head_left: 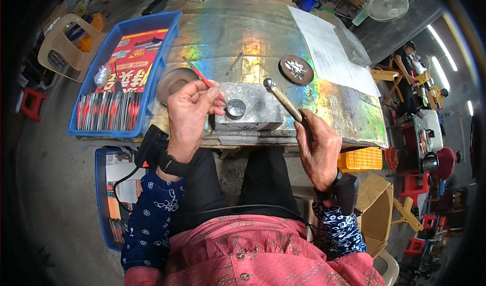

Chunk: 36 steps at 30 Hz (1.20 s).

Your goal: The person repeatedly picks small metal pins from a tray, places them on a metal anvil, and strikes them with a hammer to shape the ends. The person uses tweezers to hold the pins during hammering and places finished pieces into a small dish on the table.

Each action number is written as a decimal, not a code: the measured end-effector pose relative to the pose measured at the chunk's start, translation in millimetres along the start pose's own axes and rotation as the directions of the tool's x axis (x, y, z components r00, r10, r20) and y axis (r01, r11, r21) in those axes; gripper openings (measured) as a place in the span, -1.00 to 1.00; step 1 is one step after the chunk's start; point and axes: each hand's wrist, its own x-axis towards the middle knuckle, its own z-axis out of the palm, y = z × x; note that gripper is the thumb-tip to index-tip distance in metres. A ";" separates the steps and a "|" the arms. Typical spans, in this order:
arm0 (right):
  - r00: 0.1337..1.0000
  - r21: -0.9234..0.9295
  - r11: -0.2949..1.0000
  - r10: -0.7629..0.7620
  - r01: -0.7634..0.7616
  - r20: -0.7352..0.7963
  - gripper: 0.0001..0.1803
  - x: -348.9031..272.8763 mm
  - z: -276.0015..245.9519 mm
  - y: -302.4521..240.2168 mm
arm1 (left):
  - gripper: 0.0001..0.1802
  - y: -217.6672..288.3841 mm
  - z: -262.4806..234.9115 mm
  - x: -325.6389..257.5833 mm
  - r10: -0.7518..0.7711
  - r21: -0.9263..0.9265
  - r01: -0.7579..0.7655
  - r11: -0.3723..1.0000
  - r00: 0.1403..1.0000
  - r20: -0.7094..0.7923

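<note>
"What was in the grip?"

"Item one: left hand (191, 109), just left of the frame's centre. Thumb and fingers pinched narrowly on a slim red strip (204, 77) with a grey end. Item two: right hand (321, 149), right of centre, curled round the lower handle of a hammer (285, 100)."

"How would they have handled?"

"In my judgement, the strip: light, fairly stiff, perhaps slippery, best taken by its red part. The hammer: rigid, heavy at its rounded metal head, best held low on the wood, as it was."

"And their lie to the grip?"

"The strip jutted past the left fingertips toward the upper left; its lower end I could not make out. The hammer's head stood well beyond the right fingers, toward the frame's centre."

"Further out?"

"One grey block (260, 111), mid-frame between the hands, bearing a short dark ring (236, 116) near the left fingertips. One brown dish (296, 82) of white bits, upper right of centre. One blue tray (104, 133), upper left, slim pieces (109, 111) packed in its near end."
</note>
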 end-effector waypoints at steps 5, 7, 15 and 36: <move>1.000 -0.175 0.985 0.004 -0.007 -0.018 -0.58 -17.7 27.1 7.7 | -0.83 3.9 -13.6 -4.4 -0.026 -0.052 0.023 0.998 0.998 -0.054; 1.000 -0.183 0.983 0.001 -0.005 -0.020 -0.48 -22.1 37.7 9.2 | -0.83 4.4 -23.3 -5.5 -0.026 0.041 0.030 0.999 0.997 -0.079; 0.979 -0.094 0.985 0.154 -0.142 0.134 -0.36 -33.5 55.2 7.4 | -0.81 4.5 -64.2 4.9 0.370 0.931 -0.206 0.301 0.925 0.085; 0.963 -0.097 0.986 0.155 -0.136 0.221 -0.31 -36.9 53.0 8.4 | -0.85 -23.1 -64.8 28.4 0.255 0.911 -0.177 -0.372 0.925 0.283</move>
